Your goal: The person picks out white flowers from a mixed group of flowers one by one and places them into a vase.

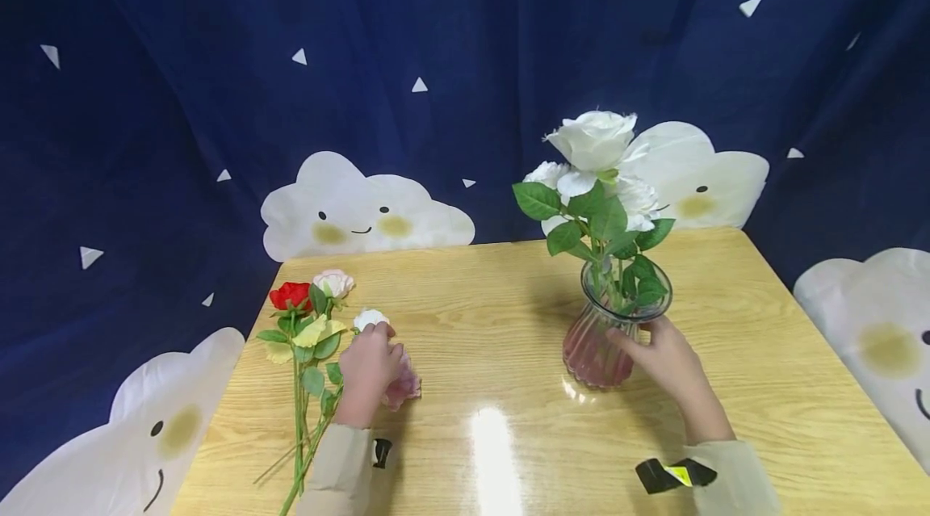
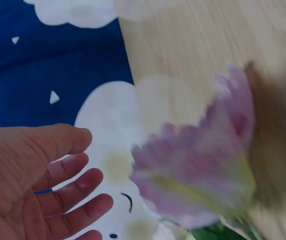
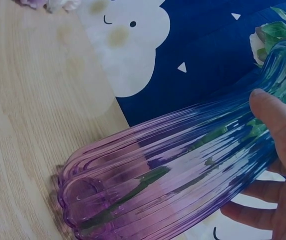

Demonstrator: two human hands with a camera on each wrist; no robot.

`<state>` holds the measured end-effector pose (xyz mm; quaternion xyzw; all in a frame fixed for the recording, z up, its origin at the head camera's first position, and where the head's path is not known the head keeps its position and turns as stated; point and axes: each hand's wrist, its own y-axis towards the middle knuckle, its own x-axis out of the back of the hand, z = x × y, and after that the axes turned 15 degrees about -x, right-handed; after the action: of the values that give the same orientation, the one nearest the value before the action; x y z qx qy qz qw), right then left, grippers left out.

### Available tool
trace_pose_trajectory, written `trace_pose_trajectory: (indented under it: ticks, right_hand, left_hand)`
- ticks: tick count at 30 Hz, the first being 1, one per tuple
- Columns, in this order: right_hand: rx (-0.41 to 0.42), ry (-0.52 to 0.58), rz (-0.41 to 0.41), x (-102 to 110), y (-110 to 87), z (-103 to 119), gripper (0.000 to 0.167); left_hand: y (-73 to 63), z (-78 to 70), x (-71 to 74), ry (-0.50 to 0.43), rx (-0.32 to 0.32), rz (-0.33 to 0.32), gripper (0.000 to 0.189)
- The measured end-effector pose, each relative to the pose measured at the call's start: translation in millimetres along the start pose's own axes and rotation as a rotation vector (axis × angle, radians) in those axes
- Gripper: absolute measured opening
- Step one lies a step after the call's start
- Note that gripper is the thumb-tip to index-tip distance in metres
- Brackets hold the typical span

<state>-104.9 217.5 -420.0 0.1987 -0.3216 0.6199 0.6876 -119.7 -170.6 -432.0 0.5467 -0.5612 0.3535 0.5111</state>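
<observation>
A ribbed glass vase (image 1: 599, 342), pink at its base and clear toward the rim, stands at the right of the table holding white roses (image 1: 596, 140) with green leaves. My right hand (image 1: 668, 358) grips it below the rim, the thumb (image 3: 275, 112) lying along the glass. On the left, my left hand (image 1: 369, 371) hovers among loose flowers, its fingers apart and holding nothing in the left wrist view. Beside it are a pinkish-purple flower (image 2: 197, 165) and a white flower (image 1: 371, 319). Part of the purple bloom is hidden behind the hand in the head view.
A red rose (image 1: 292, 295), a pale pink rose (image 1: 334, 283) and a yellow flower (image 1: 318, 330) lie at the table's left side, their stems pointing toward me. Behind the wooden table (image 1: 472, 322) hangs a dark blue curtain (image 1: 407, 7) with clouds and white triangles.
</observation>
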Motion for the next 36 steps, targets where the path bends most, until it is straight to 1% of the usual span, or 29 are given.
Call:
trace_pose_trajectory:
  ticks: [2, 5, 8, 10, 14, 20, 22, 24, 29, 33, 36]
  right_hand:
    - [0.000, 0.001, 0.001, -0.1, 0.1, 0.2, 0.068]
    - [-0.002, -0.001, -0.001, -0.5, 0.1, -0.1, 0.068]
    - [-0.002, -0.001, -0.002, -1.1, 0.0, -0.4, 0.067]
    - [-0.001, -0.001, -0.003, -1.6, 0.0, -0.7, 0.066]
    - [-0.005, -0.002, -0.004, -2.5, 0.2, -1.0, 0.066]
    - [0.000, 0.002, -0.001, -3.1, 0.8, -1.1, 0.066]
    - [0.001, 0.002, 0.000, -2.7, 1.2, -1.2, 0.067]
    - [0.001, 0.003, 0.001, -2.3, 1.6, -1.4, 0.067]
    - [-0.002, -0.004, 0.000, -1.8, 1.9, -1.8, 0.068]
    - [-0.005, -0.007, -0.001, -1.5, 1.1, -1.3, 0.067]
    - [0.001, -0.006, -0.002, -1.2, 0.3, -0.1, 0.067]
  left_hand:
    - [-3.5, 7.4, -1.5, -0.007, 0.015, -0.007, 0.014]
    - [-9.3, 17.0, -3.0, -0.014, 0.021, -0.041, 0.012]
    - [-15.5, 25.2, -4.6, -0.014, 0.026, -0.053, 0.012]
    - [-19.7, 29.9, -5.6, -0.020, 0.036, -0.050, 0.012]
    - [-28.9, 40.3, -8.0, -0.035, 0.067, -0.023, 0.012]
    - [-46.2, 58.6, -12.0, -0.058, 0.129, 0.076, 0.022]
    - [-51.2, 63.2, -13.5, -0.065, 0.140, 0.099, 0.023]
    - [-55.8, 66.4, -14.7, -0.072, 0.142, 0.108, 0.023]
    - [-64.2, 69.8, -18.4, -0.086, 0.130, 0.108, 0.021]
    - [-66.6, 71.6, -21.2, -0.098, 0.122, 0.085, 0.017]
    - [-68.3, 74.3, -22.2, -0.113, 0.120, 0.064, 0.019]
